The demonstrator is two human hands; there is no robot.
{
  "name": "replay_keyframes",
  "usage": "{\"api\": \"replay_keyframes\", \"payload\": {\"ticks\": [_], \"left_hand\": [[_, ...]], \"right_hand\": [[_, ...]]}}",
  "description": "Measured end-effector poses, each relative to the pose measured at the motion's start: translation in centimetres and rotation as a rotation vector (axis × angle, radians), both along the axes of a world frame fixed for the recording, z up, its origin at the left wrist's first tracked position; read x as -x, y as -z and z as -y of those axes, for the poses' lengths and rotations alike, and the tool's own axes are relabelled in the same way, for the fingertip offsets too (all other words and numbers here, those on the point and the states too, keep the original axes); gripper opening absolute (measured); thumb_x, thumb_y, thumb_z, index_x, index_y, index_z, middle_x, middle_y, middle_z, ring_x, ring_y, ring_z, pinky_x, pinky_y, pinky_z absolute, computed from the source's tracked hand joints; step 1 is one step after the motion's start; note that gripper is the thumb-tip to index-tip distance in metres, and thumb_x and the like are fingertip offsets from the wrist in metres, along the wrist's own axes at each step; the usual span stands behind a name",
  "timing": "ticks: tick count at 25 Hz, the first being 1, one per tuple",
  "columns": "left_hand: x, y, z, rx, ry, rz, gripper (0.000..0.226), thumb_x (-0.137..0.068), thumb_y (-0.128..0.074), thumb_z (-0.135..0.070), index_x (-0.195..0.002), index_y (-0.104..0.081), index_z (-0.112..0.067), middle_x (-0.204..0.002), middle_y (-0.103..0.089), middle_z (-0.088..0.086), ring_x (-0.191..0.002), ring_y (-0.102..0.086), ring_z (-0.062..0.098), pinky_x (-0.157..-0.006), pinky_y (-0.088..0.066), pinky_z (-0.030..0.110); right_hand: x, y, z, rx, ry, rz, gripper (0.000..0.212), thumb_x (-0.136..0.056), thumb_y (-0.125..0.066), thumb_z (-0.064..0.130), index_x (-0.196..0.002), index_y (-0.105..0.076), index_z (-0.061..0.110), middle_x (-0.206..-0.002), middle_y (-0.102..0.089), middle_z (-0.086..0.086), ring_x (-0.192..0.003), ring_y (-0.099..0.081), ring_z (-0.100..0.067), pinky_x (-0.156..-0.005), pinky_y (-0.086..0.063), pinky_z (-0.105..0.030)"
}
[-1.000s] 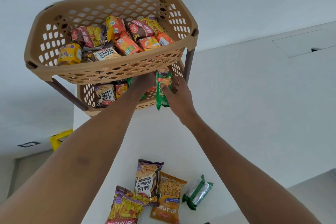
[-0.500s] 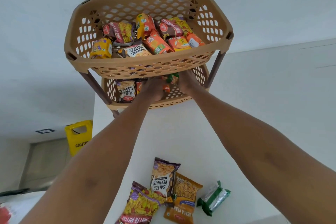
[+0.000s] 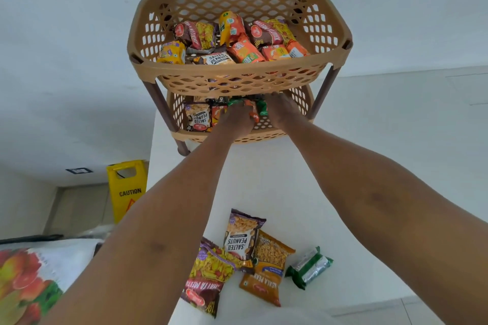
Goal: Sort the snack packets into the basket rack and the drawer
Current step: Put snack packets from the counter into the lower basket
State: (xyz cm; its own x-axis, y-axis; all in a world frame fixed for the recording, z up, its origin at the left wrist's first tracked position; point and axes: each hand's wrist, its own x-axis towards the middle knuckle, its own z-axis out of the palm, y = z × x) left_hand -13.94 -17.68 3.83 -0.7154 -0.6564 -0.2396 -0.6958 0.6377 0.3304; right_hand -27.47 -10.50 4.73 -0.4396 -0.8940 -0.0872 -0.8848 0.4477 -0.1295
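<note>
The tan two-tier basket rack stands at the far end of the white table. Its upper basket holds several snack packets. Both of my hands reach into the lower basket. My left hand rests on packets there, its fingertips hidden. My right hand is beside it, holding a green packet between the two hands. A salted peanuts packet stands at the lower basket's left.
Near me on the table lie a salted peanuts packet, an orange masala peanuts packet, a purple-yellow packet and a green-silver packet. A yellow caution sign stands on the floor at left. A fruit-printed bag sits lower left.
My right hand has carried the green packet from the front of the rack into the lower basket. Both hands have gone deeper under the upper basket. The view has shifted left.
</note>
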Motion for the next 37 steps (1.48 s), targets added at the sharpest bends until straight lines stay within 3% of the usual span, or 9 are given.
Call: {"api": "replay_keyframes", "payload": {"ticks": [4, 8, 12, 15, 19, 22, 27, 32, 37], "left_hand": [[-1.6, -0.7, -2.1, 0.058, -0.062, -0.099, 0.052, -0.110, -0.043, -0.033, -0.159, -0.038, -0.019, -0.166, -0.035, 0.010, -0.155, -0.029, 0.034, -0.125, -0.022, 0.062], [-3.5, -1.0, -5.5, 0.226, -0.138, -0.262, 0.047, -0.106, -0.049, -0.027, -0.152, -0.046, -0.016, -0.157, -0.045, 0.008, -0.149, -0.037, 0.032, -0.122, -0.026, 0.059], [-5.8, 0.0, -9.3, 0.366, -0.125, -0.304, 0.039, -0.102, -0.052, -0.020, -0.141, -0.052, -0.015, -0.142, -0.052, 0.008, -0.136, -0.044, 0.031, -0.114, -0.035, 0.054], [-7.8, 1.4, -12.0, 0.333, -0.103, -0.267, 0.037, -0.102, -0.050, -0.017, -0.139, -0.052, -0.013, -0.139, -0.052, 0.008, -0.132, -0.045, 0.031, -0.110, -0.037, 0.051], [-10.8, 3.0, -14.9, 0.313, -0.115, -0.221, 0.039, -0.104, -0.047, -0.017, -0.142, -0.053, -0.013, -0.146, -0.051, 0.007, -0.136, -0.045, 0.029, -0.110, -0.035, 0.049], [-12.4, 3.7, -16.9, 0.289, -0.099, -0.210, 0.040, -0.106, -0.046, -0.019, -0.145, -0.052, -0.013, -0.155, -0.046, 0.007, -0.142, -0.042, 0.027, -0.114, -0.033, 0.048], [-14.1, 5.3, -20.0, 0.186, -0.162, -0.164, 0.043, -0.109, -0.042, -0.023, -0.151, -0.048, -0.014, -0.164, -0.038, 0.005, -0.151, -0.034, 0.023, -0.122, -0.025, 0.048], [-15.5, 6.2, -21.1, 0.135, -0.212, -0.154, 0.042, -0.110, -0.041, -0.025, -0.150, -0.048, -0.015, -0.164, -0.038, 0.004, -0.150, -0.036, 0.023, -0.121, -0.028, 0.048], [-16.1, 6.4, -20.4, 0.062, -0.281, -0.164, 0.044, -0.110, -0.041, -0.026, -0.152, -0.046, -0.012, -0.165, -0.035, 0.008, -0.152, -0.033, 0.027, -0.121, -0.032, 0.047]], "right_hand": [[-1.2, -1.0, -2.3, 0.100, -0.057, -0.051, 0.054, -0.091, -0.070, 0.009, -0.143, -0.055, 0.013, -0.139, -0.061, -0.011, -0.135, -0.055, -0.032, -0.112, -0.046, -0.047], [-3.6, -0.6, -6.3, 0.313, -0.111, -0.140, 0.035, -0.096, -0.059, 0.015, -0.131, -0.063, 0.014, -0.132, -0.063, -0.008, -0.129, -0.058, -0.030, -0.109, -0.049, -0.045], [-5.8, 0.6, -11.1, 0.356, -0.161, -0.064, 0.021, -0.096, -0.060, 0.020, -0.114, -0.068, 0.014, -0.117, -0.068, -0.006, -0.113, -0.067, -0.028, -0.091, -0.056, -0.042], [-6.9, 1.6, -14.0, 0.027, -0.188, 0.238, 0.023, -0.098, -0.061, 0.032, -0.100, -0.069, 0.011, -0.104, -0.074, -0.008, -0.096, -0.072, -0.032, -0.074, -0.055, -0.037], [-8.0, 2.3, -17.5, -0.657, -0.152, 0.680, 0.050, -0.091, -0.075, 0.051, -0.110, -0.070, 0.005, -0.099, -0.080, -0.008, -0.091, -0.080, -0.027, -0.087, -0.065, -0.039], [-10.0, 3.0, -19.7, -0.842, -0.222, 0.648, 0.069, -0.078, -0.084, 0.061, -0.118, -0.068, 0.007, -0.103, -0.078, -0.006, -0.094, -0.079, -0.025, -0.092, -0.063, -0.043], [-13.4, 5.0, -21.9, -0.730, -0.361, 0.453, 0.079, -0.071, -0.091, 0.055, -0.129, -0.064, 0.007, -0.121, -0.073, -0.010, -0.107, -0.074, -0.030, -0.086, -0.061, -0.037], [-12.1, 4.4, -22.1, -0.646, -0.160, 0.660, 0.052, -0.081, -0.088, 0.039, -0.116, -0.069, 0.005, -0.104, -0.073, -0.005, -0.086, -0.068, -0.017, -0.065, -0.052, -0.021], [-7.9, 1.3, -20.6, -0.501, 0.056, 0.899, 0.055, -0.087, -0.084, 0.015, -0.134, -0.056, 0.005, -0.122, -0.072, -0.017, -0.108, -0.075, -0.031, -0.093, -0.064, -0.040]]}}
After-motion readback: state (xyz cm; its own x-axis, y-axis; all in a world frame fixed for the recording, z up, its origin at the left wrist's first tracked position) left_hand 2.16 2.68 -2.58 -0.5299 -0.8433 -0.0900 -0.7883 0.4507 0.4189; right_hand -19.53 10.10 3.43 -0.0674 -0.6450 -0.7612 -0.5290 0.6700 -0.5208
